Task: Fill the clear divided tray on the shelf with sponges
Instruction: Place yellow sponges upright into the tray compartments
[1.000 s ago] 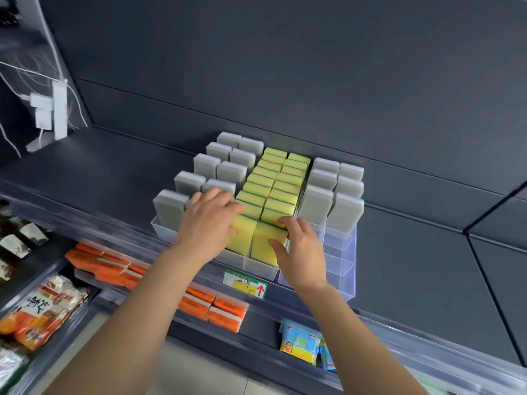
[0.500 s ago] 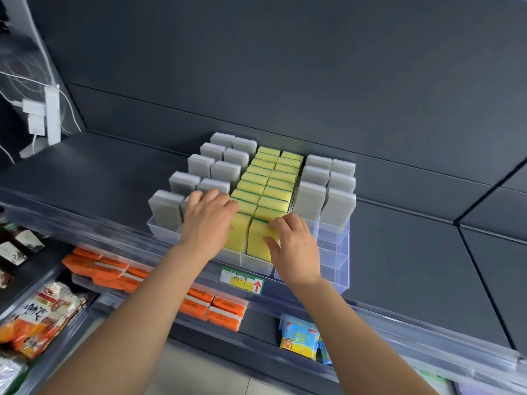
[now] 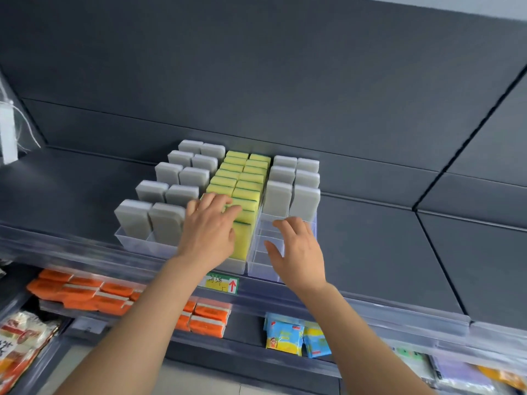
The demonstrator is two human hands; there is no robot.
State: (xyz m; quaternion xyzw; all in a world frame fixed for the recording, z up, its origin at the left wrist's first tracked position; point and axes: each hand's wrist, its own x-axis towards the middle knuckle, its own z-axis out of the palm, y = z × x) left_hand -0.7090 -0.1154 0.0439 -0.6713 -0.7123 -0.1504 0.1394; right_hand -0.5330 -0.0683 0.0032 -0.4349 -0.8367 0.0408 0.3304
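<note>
The clear divided tray (image 3: 256, 267) was seen at the front edge of the dark grey shelf (image 3: 71, 189), just behind the clear shelf rail (image 3: 399, 315). Its left compartments were filled with the left grey sponges (image 3: 166, 223), stood on end in two rows. The middle compartments were packed tightly with two rows of yellow sponges (image 3: 245, 178). The rear compartments on the right were occupied by the right grey sponges (image 3: 291, 196), also stood on end. The front compartments on the right showed only bare clear dividers.

The left hand (image 3: 209, 232) was laid on the tops of the frontmost yellow sponges, with its fingers spread and nearly straight and nothing gripped. The right hand (image 3: 299, 252) was held over the bare front compartments on the right, with its fingers spread and relaxed and nothing held. Whether it touched the tray could not be told. The two hands were kept apart from each other.

A price label (image 3: 221, 283) with a red arrow was fixed to the rail just below the tray. Orange packs (image 3: 85, 292) and blue-and-yellow packets (image 3: 296, 337) were laid on the lower shelf.
</note>
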